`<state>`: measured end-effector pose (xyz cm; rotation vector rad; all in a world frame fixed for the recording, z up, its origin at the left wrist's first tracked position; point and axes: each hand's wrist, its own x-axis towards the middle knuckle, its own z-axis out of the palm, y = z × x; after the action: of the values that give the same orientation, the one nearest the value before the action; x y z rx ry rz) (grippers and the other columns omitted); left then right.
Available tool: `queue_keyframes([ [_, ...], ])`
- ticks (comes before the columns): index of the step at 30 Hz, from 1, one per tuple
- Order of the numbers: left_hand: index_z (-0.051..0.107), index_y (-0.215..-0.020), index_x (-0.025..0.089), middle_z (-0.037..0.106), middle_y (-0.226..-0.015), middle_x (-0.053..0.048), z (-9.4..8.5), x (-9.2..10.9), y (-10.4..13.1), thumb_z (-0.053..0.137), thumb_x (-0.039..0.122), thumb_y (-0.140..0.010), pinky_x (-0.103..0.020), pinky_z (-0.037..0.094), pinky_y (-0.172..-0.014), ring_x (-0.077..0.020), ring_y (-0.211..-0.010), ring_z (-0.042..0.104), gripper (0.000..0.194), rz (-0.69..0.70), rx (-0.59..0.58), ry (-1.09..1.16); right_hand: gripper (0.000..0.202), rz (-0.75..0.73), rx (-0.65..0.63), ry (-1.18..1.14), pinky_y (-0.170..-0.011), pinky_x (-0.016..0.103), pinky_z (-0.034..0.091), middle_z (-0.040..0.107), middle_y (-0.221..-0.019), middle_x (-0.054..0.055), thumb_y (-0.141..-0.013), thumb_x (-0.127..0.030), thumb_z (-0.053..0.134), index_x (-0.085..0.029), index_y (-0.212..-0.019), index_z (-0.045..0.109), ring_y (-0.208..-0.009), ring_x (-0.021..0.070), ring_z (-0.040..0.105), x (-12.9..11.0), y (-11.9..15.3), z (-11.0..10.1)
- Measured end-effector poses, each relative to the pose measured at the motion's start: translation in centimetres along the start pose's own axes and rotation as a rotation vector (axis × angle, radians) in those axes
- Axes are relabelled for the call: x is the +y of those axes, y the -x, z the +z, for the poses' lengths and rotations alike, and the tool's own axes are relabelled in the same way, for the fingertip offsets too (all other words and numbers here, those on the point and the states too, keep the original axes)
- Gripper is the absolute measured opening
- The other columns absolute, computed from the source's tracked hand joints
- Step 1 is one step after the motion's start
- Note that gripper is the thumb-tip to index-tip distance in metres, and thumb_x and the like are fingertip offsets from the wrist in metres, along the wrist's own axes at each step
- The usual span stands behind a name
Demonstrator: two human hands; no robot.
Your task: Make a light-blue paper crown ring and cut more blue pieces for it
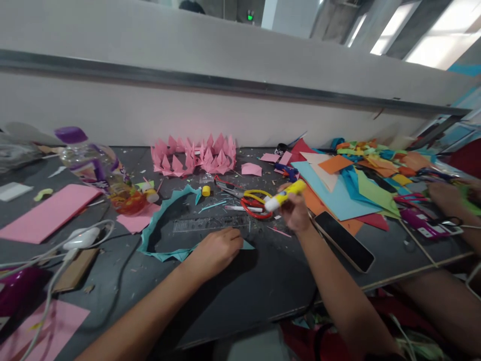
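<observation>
My left hand (220,250) is closed on the end of a teal folded-paper strip (156,218) with pointed edges, which curves in an open loop over the dark table. A teal tip pokes out to the right of its fingers. My right hand (296,213), raised above the table, grips a yellow and white glue stick (285,196). A small yellow cap (206,191) stands on the table beyond the strip. Inside the loop and behind my left hand lies a clear ruler (208,223). Scissors (233,188) with red and yellow handles rest left of the glue stick.
Pink paper crowns (193,156) stand by the wall. A drink bottle (103,173) and pink sheets (50,213) are at left, near a white cable. Right lie a phone (344,240), coloured sheets (338,190) and a co-worker's hand (447,198). Paper scraps litter the table.
</observation>
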<state>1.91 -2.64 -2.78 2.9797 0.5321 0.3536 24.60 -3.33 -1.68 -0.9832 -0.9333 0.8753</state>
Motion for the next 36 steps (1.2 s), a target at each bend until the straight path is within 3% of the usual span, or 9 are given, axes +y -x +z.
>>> queue_keyframes([
  [4, 0.056, -0.075, 0.016, 0.059, -0.078, -0.004, -0.1, 0.1, 0.1, 0.044, 0.008, -0.083, -0.027, 0.045, -0.069, -0.0158, -0.074, 0.056, 0.017, -0.072, 0.112, 0.120, 0.022, -0.032, 0.254, -0.296, -0.044, 0.019, 0.038, 0.067, -0.067, -0.001, -0.056, -0.034, 0.060, -0.024, -0.074, 0.051, -0.056, 0.0114, 0.059, -1.2, -1.4, -1.5],
  [8, 0.058, -0.076, 0.018, 0.063, -0.079, -0.001, -0.3, 0.4, -0.1, 0.051, 0.010, -0.078, -0.023, 0.045, -0.071, -0.0130, -0.075, 0.058, 0.011, -0.246, 0.264, 0.499, 0.022, -0.013, 0.331, -0.442, -0.052, 0.017, 0.043, 0.071, -0.081, 0.000, -0.059, -0.019, 0.059, -0.024, -0.079, 0.052, -0.070, 0.0103, 0.063, -1.3, -2.3, -2.5],
  [10, 0.059, -0.073, 0.018, 0.063, -0.072, 0.000, -0.5, 0.7, -0.3, 0.055, 0.020, -0.079, -0.021, 0.044, -0.064, -0.0118, -0.067, 0.057, 0.008, -0.356, 0.292, 0.677, 0.018, 0.034, 0.372, -0.467, -0.048, 0.015, 0.041, 0.070, -0.080, 0.000, -0.065, -0.020, 0.059, -0.023, -0.082, 0.053, -0.066, 0.0086, 0.062, -1.0, -2.7, -2.9],
  [13, 0.060, -0.070, 0.017, 0.059, -0.060, 0.002, -0.7, 1.2, -0.5, 0.054, 0.036, -0.080, -0.020, 0.041, -0.054, -0.0108, -0.057, 0.054, 0.022, -0.482, 0.257, 0.889, 0.013, 0.158, 0.447, -0.472, -0.037, 0.014, 0.031, 0.059, -0.057, -0.004, -0.074, -0.033, 0.056, -0.021, -0.075, 0.052, -0.046, 0.0062, 0.050, -0.3, -3.2, -3.2],
  [17, 0.064, -0.074, 0.016, 0.063, -0.062, -0.001, -0.8, 1.6, -0.6, 0.048, 0.039, -0.081, -0.019, 0.039, -0.049, -0.0116, -0.057, 0.056, 0.029, -0.538, 0.187, 1.071, 0.020, 0.194, 0.445, -0.434, -0.034, 0.014, 0.025, 0.042, -0.044, -0.009, -0.077, -0.034, 0.054, -0.020, -0.065, 0.047, -0.036, 0.0040, 0.034, 0.3, -3.5, -3.7],
  [20, 0.067, -0.081, 0.016, 0.068, -0.075, -0.004, -0.9, 1.7, -0.5, 0.047, 0.040, -0.081, -0.018, 0.040, -0.049, -0.0124, -0.063, 0.059, 0.031, -0.560, 0.215, 1.146, 0.010, 0.163, 0.467, -0.407, -0.038, 0.014, 0.032, 0.054, -0.056, -0.007, -0.074, -0.029, 0.058, -0.020, -0.074, 0.053, -0.044, 0.0045, 0.046, 0.4, -3.5, -4.0],
  [23, 0.068, -0.081, 0.016, 0.069, -0.076, -0.004, -1.2, 1.7, -0.5, 0.049, 0.042, -0.080, -0.018, 0.039, -0.049, -0.0120, -0.062, 0.058, 0.032, -0.581, 0.222, 1.184, 0.017, 0.107, 0.475, -0.348, -0.047, 0.016, 0.039, 0.063, -0.075, -0.006, -0.070, -0.028, 0.065, -0.023, -0.084, 0.057, -0.059, 0.0053, 0.056, 0.7, -3.6, -4.2],
  [31, 0.065, -0.073, 0.014, 0.070, -0.075, -0.007, -1.6, 1.7, -0.7, 0.053, 0.049, -0.076, -0.019, 0.037, -0.046, -0.0115, -0.057, 0.057, 0.037, -0.621, 0.270, 1.260, 0.031, -0.026, 0.424, -0.128, -0.059, 0.021, 0.041, 0.063, -0.082, -0.003, -0.066, -0.046, 0.069, -0.024, -0.082, 0.055, -0.082, 0.0126, 0.063, 2.4, -4.2, -4.2],
  [36, 0.064, -0.071, 0.014, 0.069, -0.070, -0.006, -1.8, 1.6, -0.8, 0.055, 0.052, -0.075, -0.020, 0.038, -0.047, -0.0119, -0.056, 0.057, 0.039, -0.628, 0.312, 1.224, 0.038, -0.102, 0.410, 0.079, -0.065, 0.024, 0.043, 0.060, -0.080, -0.004, -0.060, -0.049, 0.070, -0.023, -0.083, 0.057, -0.076, 0.0122, 0.059, 2.9, -4.2, -4.4],
])
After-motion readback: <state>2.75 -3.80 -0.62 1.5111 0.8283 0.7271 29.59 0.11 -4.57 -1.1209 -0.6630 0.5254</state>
